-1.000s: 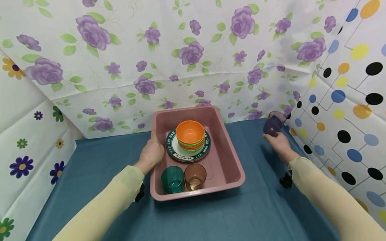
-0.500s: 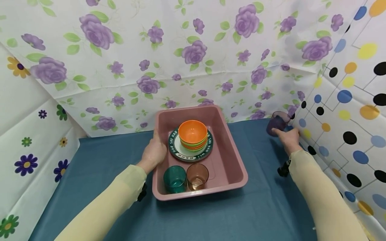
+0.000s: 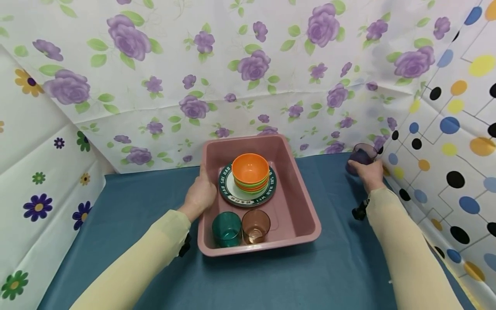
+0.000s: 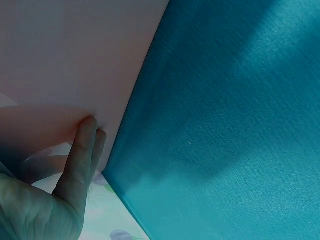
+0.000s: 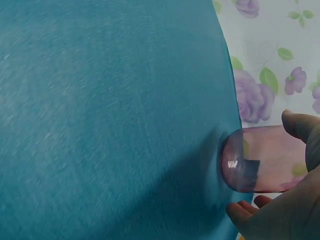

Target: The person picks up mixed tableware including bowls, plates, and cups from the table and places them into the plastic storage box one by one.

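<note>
My left hand point(image 3: 199, 193) lies along the left wall of a pink plastic basin point(image 3: 300, 198). In the left wrist view, straight fingers point(image 4: 80, 155) rest against the basin's outer side; its thumb is hidden. At the table's far right corner stands a see-through purple cup point(image 3: 361, 156), pinkish in the right wrist view. My right hand point(image 3: 370, 174) is spread around that cup, thumb at one side. On the other side, the fingertips point(image 5: 240, 212) show a gap from the cup. Inside the basin are stacked orange and green bowls point(image 3: 249, 168) on a green-rimmed plate point(image 3: 228, 194).
A green glass point(image 3: 226, 230) and an amber glass point(image 3: 255, 226) stand side by side in the basin's near left corner. Blue cloth point(image 3: 271, 280) covers the table. A flowered sheet point(image 3: 162, 103) hangs behind, and a dotted sheet point(image 3: 438, 172) borders the right side.
My right hand has shifted from the cup's near side to further round its right side. The cup stays in place. My left hand stays on the basin, while the head view has turned slightly left.
</note>
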Demonstrator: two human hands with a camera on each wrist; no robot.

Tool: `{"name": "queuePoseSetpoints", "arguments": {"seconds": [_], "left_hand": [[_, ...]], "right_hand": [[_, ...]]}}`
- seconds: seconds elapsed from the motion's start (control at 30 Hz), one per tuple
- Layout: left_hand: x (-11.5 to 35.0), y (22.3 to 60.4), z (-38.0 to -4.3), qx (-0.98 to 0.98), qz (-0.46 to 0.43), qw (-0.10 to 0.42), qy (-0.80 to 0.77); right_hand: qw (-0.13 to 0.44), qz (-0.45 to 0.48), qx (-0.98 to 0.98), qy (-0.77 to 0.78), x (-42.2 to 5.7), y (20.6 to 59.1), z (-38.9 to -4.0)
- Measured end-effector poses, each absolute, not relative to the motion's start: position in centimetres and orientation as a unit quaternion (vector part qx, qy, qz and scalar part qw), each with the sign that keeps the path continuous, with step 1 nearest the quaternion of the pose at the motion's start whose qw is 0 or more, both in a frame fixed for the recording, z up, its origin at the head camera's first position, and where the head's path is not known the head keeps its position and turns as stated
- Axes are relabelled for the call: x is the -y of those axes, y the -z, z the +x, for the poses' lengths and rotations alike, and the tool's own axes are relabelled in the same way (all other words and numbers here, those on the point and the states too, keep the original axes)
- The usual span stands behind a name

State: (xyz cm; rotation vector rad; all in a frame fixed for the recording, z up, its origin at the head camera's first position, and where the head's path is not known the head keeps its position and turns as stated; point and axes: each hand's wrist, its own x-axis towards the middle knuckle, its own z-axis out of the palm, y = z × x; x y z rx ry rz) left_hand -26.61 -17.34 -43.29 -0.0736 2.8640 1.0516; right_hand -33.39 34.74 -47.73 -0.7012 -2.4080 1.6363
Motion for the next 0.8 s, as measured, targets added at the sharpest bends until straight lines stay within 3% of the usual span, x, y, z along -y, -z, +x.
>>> {"name": "queuePoseSetpoints", "arguments": {"seconds": [0.8], "left_hand": [[17.3,43.3,-26.5,-0.944,-0.038,0.05,-0.324]], "right_hand": [[0.071,-0.298,0.769,-0.56,-34.2,47.7,-35.0]]}}
